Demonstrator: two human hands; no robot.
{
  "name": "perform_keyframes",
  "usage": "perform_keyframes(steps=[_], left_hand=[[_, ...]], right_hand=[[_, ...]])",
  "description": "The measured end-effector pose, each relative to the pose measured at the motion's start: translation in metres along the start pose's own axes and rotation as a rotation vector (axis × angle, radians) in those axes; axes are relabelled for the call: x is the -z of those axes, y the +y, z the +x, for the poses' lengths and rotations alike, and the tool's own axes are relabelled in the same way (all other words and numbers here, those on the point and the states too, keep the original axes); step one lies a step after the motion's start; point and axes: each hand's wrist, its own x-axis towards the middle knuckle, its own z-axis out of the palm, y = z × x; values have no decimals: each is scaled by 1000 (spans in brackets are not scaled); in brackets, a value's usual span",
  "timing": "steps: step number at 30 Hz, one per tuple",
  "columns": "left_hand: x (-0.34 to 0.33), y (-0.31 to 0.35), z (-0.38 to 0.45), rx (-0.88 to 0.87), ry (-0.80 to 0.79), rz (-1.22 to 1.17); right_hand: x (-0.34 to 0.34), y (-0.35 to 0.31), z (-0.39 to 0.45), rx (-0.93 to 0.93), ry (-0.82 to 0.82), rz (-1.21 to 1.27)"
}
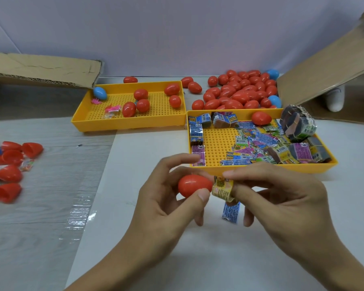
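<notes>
– While the left hand [172,198] grips the red egg [194,185] between thumb and fingertips, what does the right hand [282,202] hold?
– It pinches a folded yellow leaflet [222,189], right against the egg's end. Both hands are close together above the bench [198,259], midway along its near edge.
– And the blue leaflet [230,212]?
– It shows just under the right hand's fingers. Whether it lies on the bench or hangs from them cannot be told.
– What sits beyond?
– A leaflet tray [261,170], yellow, just behind the hands. A second yellow tray [124,124] with several eggs stands nearer the far edge. A heap of eggs [240,91] lies at the far right, and opened egg halves [11,160] lie by the left edge.
</notes>
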Motion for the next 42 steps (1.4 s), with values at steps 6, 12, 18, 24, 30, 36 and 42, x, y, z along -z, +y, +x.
perform_keyframes(steps=[6, 12, 18, 24, 30, 36, 42], left_hand=[[0, 5, -2, -32, -39, 100], [-1, 3, -1, -81, -44, 91], [-2, 1, -2, -38, -10, 42], [-1, 1, -2, -45, -49, 36], [0, -1, -2, -42, -54, 36], [1, -3, -2, -52, -40, 65], [-1, -3, -2, -140, -11, 156]], right_hand=[[-3, -1, -1, -28, -36, 55], [-3, -3, -1, -29, -34, 56], [-1, 1, -1, -11, -60, -62], [0, 2, -1, 27, -52, -76], [-1, 2, -2, 44, -55, -109], [1, 2, -1, 118, -77, -215], [7, -2, 1, 209, -115, -315]])
